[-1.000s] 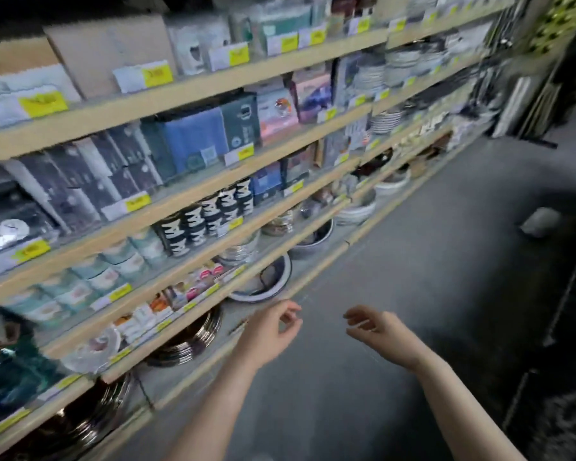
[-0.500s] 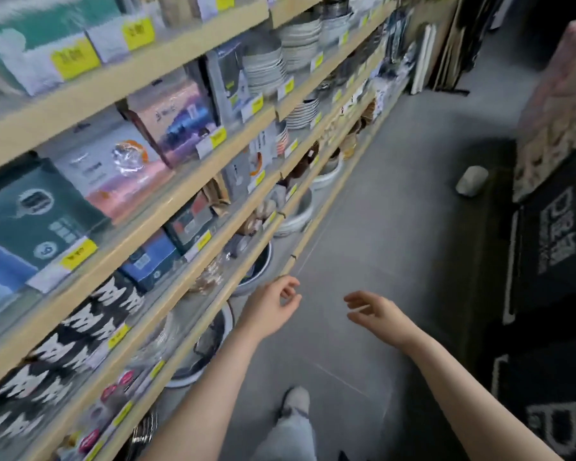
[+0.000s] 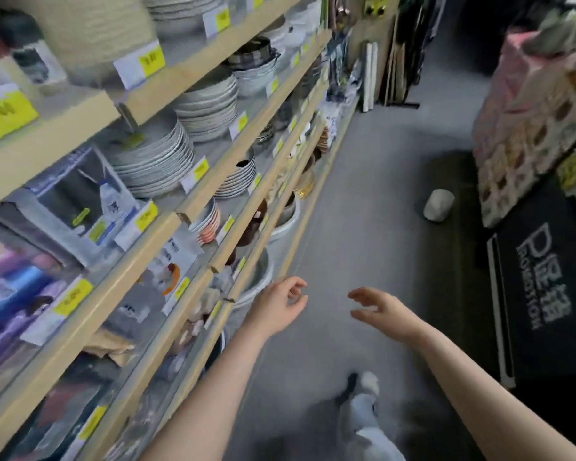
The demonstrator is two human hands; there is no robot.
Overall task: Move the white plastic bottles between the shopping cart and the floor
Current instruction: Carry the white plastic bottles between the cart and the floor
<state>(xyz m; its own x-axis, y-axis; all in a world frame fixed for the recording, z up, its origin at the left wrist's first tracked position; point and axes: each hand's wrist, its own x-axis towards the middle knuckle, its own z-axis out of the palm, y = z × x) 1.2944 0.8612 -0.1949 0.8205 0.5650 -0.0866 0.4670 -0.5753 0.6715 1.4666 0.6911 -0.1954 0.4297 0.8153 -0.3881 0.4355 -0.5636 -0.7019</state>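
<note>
Since earlier, we are walking closer to the bottle (image 3: 438, 205) on the floor (image 3: 363, 227); left hand (image 3: 278, 306) and right hand (image 3: 381, 309) are hanging spread, empty; we should be reaching low.

We see even, soft light; motion blur smears the shelves (image 3: 167, 224) and price tags, and wide-angle distortion bends the edges.

Long wooden shelves (image 3: 167, 227) on the left hold stacks of plates (image 3: 153, 158) with yellow price tags (image 3: 5, 114). A black mat (image 3: 546, 294) lies on the right.
</note>
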